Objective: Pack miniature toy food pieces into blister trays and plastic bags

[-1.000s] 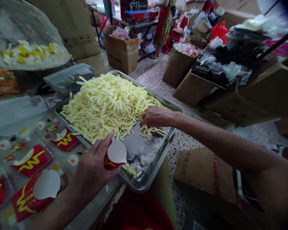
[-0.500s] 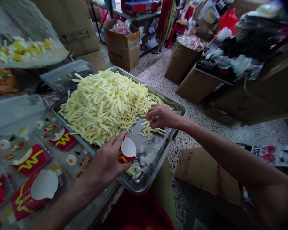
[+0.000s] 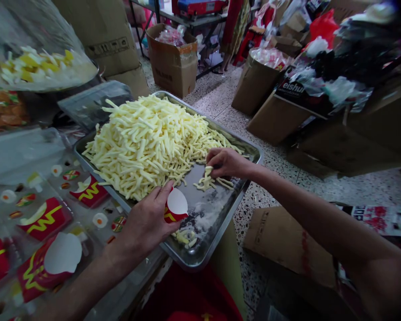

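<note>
My left hand (image 3: 153, 211) is closed around a small red fry carton (image 3: 177, 204) with a white inside, held over the near edge of a metal tray (image 3: 217, 236). A big heap of pale yellow fry-shaped sticks (image 3: 150, 142) fills the tray's far and left part. At the right side of the tray, my right hand (image 3: 225, 163) has its fingers pinched on a few of these fries (image 3: 207, 171). More loose fries (image 3: 205, 183) lie just under its fingertips. White powder and broken bits are scattered on the tray's near end.
Clear plastic packs with red fry cartons (image 3: 47, 218) and small food shapes cover the surface at left. A bag of yellow and white pieces (image 3: 36, 67) stands behind. Cardboard boxes (image 3: 172, 62) and plastic bags crowd the speckled floor (image 3: 217, 107); a person stands at the back.
My right hand's fingers have closed more tightly on a few fries, staying at the same spot in the tray. The left hand still holds the carton; the view has shifted slightly.
</note>
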`<state>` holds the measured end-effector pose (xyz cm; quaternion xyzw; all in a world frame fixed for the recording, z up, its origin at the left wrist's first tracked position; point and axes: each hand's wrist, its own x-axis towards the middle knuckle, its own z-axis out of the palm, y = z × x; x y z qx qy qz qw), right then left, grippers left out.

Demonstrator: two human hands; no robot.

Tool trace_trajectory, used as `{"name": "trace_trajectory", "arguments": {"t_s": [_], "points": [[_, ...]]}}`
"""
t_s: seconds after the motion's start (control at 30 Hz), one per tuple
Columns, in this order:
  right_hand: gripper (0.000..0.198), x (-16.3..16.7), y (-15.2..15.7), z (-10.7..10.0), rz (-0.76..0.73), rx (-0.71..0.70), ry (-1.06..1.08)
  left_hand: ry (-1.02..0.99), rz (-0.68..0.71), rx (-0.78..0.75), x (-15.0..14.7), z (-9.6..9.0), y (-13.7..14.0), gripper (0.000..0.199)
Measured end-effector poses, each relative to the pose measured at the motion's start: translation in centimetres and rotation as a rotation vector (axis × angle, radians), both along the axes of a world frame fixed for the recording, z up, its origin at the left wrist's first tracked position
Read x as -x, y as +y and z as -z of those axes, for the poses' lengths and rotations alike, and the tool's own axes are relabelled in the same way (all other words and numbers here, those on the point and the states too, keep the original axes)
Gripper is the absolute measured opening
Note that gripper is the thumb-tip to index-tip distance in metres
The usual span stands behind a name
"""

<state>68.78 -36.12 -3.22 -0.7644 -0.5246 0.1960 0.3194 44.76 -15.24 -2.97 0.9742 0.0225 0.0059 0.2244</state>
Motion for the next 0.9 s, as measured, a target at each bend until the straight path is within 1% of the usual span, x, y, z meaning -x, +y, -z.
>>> {"name": "trace_trajectory", "arguments": {"t_s": [0.03, 0.13, 0.2, 0.27, 0.33, 0.4, 0.43, 0.5, 0.57, 0.63, 0.67, 0.7, 0.73, 0.8, 0.87, 0.9], "points": [[0.005, 0.1, -0.4, -0.2, 0.083, -0.003, 0.133, 0.026, 0.001, -0.014, -0.2, -0.2, -0.1, 0.084], [0.016, 0.8, -1.1, -1.5, 0.34, -0.027, 0.509, 0.089, 0.006, -0.022, -1.2, -0.9, -0.8, 0.082], [0.018, 1.7, -1.0, -2.5, 0.483, -0.076, 0.71, 0.083, 0.0, 0.004, -2.0, -1.0, -1.4, 0.083], [0.02, 3.0, -0.4, -3.1, 0.545, -0.082, 0.865, 0.05, -0.023, 0.037, -2.9, -0.9, -2.2, 0.085], [0.022, 4.5, 0.6, -3.1, 0.547, -0.05, 0.945, 0.002, -0.06, 0.061, -3.8, -0.8, -3.0, 0.084], [0.02, 6.1, 1.6, -2.7, 0.539, -0.04, 0.9, -0.065, -0.11, 0.072, -4.4, -0.6, -3.6, 0.081], [0.019, 6.8, 2.1, -2.4, 0.541, -0.047, 0.821, -0.102, -0.132, 0.076, -4.5, -0.5, -3.8, 0.079], [0.018, 8.0, 3.0, -2.1, 0.548, -0.029, 0.543, -0.166, -0.174, 0.065, -4.7, -0.3, -4.1, 0.078], [0.016, 9.0, 4.0, -2.5, 0.547, 0.075, 0.185, -0.201, -0.216, 0.01, -4.6, -0.1, -4.2, 0.079], [0.011, 9.9, 4.9, -3.4, 0.508, 0.233, -0.133, -0.205, -0.254, -0.078, -4.4, -0.1, -4.2, 0.078], [0.009, 10.3, 5.3, -4.1, 0.473, 0.306, -0.24, -0.199, -0.266, -0.118, -4.2, -0.1, -4.2, 0.076], [0.009, 10.7, 5.6, -4.7, 0.432, 0.364, -0.302, -0.191, -0.272, -0.149, -4.1, -0.2, -4.2, 0.075], [0.011, 10.9, 5.9, -5.4, 0.385, 0.396, -0.317, -0.181, -0.276, -0.17, -4.1, -0.3, -4.1, 0.075], [0.016, 11.0, 6.2, -6.6, 0.28, 0.389, -0.226, -0.161, -0.284, -0.187, -4.1, -0.8, -3.8, 0.076], [0.023, 10.5, 6.3, -7.4, 0.2, 0.324, -0.08, -0.167, -0.303, -0.173, -4.2, -1.5, -3.4, 0.079], [0.025, 10.1, 6.4, -7.7, 0.196, 0.282, -0.039, -0.186, -0.319, -0.152, -4.4, -1.9, -3.2, 0.081]]}}
